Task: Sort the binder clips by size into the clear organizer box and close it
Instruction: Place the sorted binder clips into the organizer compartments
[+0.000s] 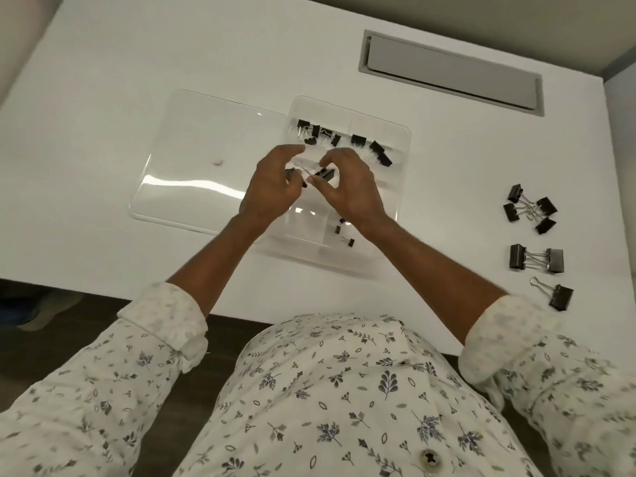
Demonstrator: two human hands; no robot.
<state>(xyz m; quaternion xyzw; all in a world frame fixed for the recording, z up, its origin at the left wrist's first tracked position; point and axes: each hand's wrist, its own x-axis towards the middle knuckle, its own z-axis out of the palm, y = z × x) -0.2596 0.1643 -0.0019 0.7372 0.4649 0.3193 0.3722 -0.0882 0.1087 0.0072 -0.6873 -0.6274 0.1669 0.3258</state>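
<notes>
Held clips point(325, 174): mostly hidden by left hand point(272, 191) and right hand point(351, 191); size unclear.
Organizer box point(405, 139) middle: covered by both hands.
Pink spot point(218, 162) on lid point(192, 132): blurred, perhaps a sticker.
Sleeves point(103, 373): cut off at the frame's edges.

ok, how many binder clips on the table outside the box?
7 black binder clips, all right of the clear plastic organizer box: four clustered, two large nearer, one by the white table's edge.

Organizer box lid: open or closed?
Open. The clear lid lies flat to the left of the organizer box, leaving its compartments uncovered.
</notes>
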